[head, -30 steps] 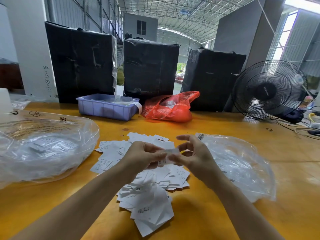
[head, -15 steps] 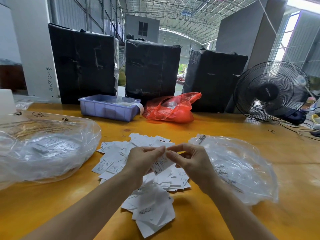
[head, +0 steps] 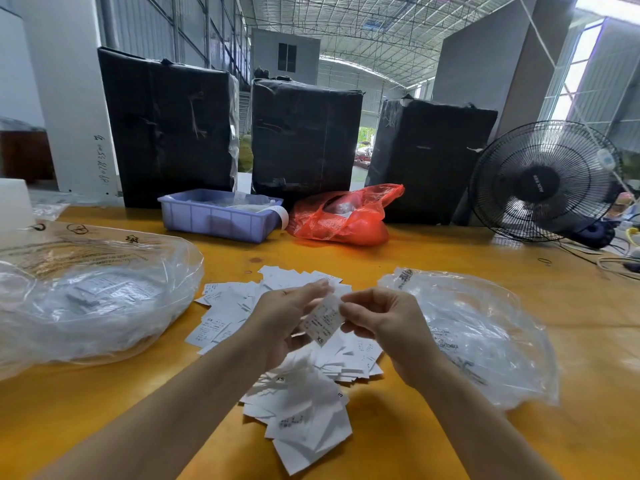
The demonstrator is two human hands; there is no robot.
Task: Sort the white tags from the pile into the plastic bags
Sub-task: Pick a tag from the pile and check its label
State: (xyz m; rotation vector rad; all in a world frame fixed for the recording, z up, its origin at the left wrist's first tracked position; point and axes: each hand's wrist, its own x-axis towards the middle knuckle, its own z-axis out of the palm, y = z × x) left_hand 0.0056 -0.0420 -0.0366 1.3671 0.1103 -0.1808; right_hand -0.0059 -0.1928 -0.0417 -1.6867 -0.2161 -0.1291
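I see both hands raised just above the pile of white tags [head: 304, 386], sharing a single tag [head: 323, 318] between them: the left hand [head: 285, 322] has its fingers curled around the tag's left edge, and the right hand [head: 384, 323] pinches the right edge between thumb and fingertip. The held tag is a small white rectangle, slightly creased, printed with fine dark lines of text and a bold "XS" near its lower end (it reads upside down from where I look). Beneath it the pile spreads loosely over the yellow surface [head: 381, 438], its slips overlapping at all angles, some showing the same size mark. A clear plastic bag on the left [head: 97, 299] lies well apart from the pile with tags visible inside through the film. A second clear plastic bag on the right [head: 485, 334] lies just beside the pile, behind the right hand; I cannot tell how many tags it holds.
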